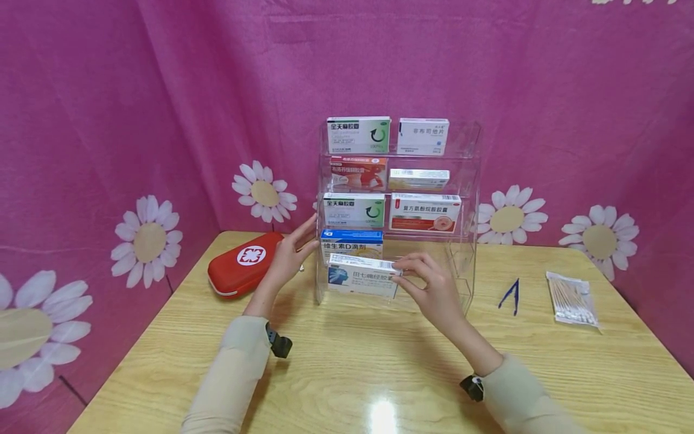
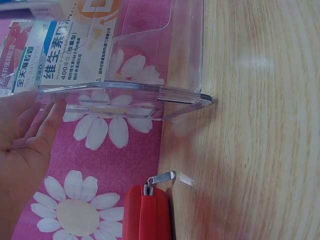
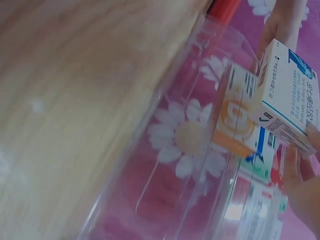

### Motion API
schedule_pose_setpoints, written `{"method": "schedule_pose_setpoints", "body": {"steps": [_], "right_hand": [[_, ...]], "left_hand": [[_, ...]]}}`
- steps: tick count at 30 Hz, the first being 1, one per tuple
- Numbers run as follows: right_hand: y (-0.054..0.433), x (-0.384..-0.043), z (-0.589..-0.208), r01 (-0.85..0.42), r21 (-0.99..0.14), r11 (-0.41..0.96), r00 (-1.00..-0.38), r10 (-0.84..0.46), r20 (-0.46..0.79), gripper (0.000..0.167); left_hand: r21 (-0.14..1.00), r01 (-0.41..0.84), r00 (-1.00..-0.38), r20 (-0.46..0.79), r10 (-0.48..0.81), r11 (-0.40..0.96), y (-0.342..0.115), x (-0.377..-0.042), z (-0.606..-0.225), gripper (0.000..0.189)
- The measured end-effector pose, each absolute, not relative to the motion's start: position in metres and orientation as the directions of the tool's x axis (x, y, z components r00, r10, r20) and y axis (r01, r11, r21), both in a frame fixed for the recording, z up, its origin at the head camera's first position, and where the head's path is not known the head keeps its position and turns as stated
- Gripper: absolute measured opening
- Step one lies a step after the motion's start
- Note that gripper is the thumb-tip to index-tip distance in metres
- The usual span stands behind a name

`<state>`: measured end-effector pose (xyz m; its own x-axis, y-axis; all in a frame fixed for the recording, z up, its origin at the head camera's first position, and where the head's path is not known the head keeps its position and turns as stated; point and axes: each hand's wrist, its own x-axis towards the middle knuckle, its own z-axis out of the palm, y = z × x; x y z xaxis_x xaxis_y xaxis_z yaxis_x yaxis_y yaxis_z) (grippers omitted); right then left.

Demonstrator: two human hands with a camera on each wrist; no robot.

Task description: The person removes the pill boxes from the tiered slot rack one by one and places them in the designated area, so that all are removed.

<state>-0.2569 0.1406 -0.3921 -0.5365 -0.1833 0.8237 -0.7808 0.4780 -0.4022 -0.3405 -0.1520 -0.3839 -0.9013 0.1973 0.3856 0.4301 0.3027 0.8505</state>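
A white and blue medicine box point(image 1: 360, 278) is pinched at its right end between the thumb and fingers of my right hand point(image 1: 431, 286). It is held in front of the lowest tier of a clear acrylic display rack point(image 1: 470, 265) and partly overlaps a blue-topped vitamin D box point(image 1: 352, 244). In the right wrist view the held box point(image 3: 287, 95) is tilted, with the orange and white side of the vitamin D box point(image 3: 235, 112) behind it. My left hand point(image 1: 290, 256) has its fingers extended against the rack's left side, and the left wrist view shows these fingers point(image 2: 50, 122) at the clear side panel.
Higher tiers bear several medicine boxes, among them a green and white one point(image 1: 358, 135) and a red and white one point(image 1: 425, 214). A red zip case point(image 1: 241, 265) lies left of the rack. Blue tweezers point(image 1: 509, 296) and a bag of cotton swabs point(image 1: 573, 299) lie to the right.
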Motion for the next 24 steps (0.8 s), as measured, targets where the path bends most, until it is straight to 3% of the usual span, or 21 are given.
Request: {"method": "schedule_pose_setpoints", "body": {"steps": [12,24], "right_hand": [[0.107,-0.249,-0.410,-0.748,-0.545,0.378,-0.655,-0.291,0.697,0.018],[0.083,-0.243,-0.413,-0.618,-0.682,0.391,-0.785,-0.350,0.511,0.015]], "left_hand": [[0.857,0.407,-0.912,0.362,0.195,0.316,-0.151,-0.338,-0.383,0.062],[0.844,0.426,-0.904,0.382,0.194,0.327,-0.152,-0.337,-0.382,0.061]]}}
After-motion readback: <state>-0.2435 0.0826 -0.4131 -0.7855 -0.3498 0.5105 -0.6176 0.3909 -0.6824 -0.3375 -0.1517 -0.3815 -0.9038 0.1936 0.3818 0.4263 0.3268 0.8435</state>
